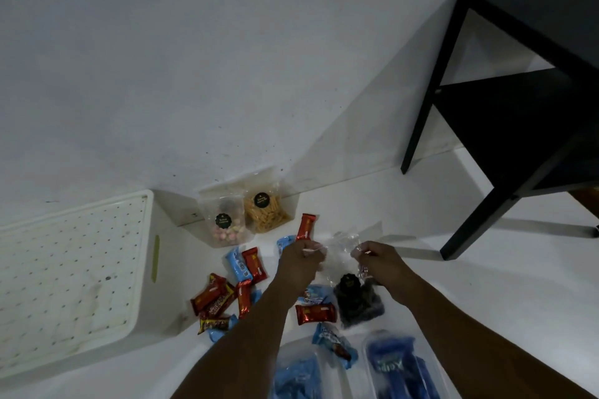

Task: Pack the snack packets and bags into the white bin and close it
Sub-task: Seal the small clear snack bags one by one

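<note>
A person's two hands lift a clear plastic pouch (343, 256) of dark snacks above a white floor. The left hand (299, 261) pinches one top corner of the pouch and the right hand (377, 257) pinches the other, so the film stretches between them while the dark contents (358, 301) sag below.

The white bin (74, 282) stands to the left, well apart from the hands, its perforated lid (69, 272) on top and apparently closed. Two more clear pouches lean against the wall: one of pink and white sweets (227, 227), one of yellow stick crackers (267, 212). Red bar wrappers (214, 296) and blue packets (238, 264) lie scattered between the bin and the hands, and two larger blue packs (393, 364) sit at the bottom edge. A black side table (505, 113) occupies the right.

Judging from this, packing has barely begun. The pouch is best kept upright with both corners held evenly, so the weight does not swing or spill. The lid will likely have to come off first, and putting the bulky pouches in before the small bars should let the lid seat flat afterwards.
</note>
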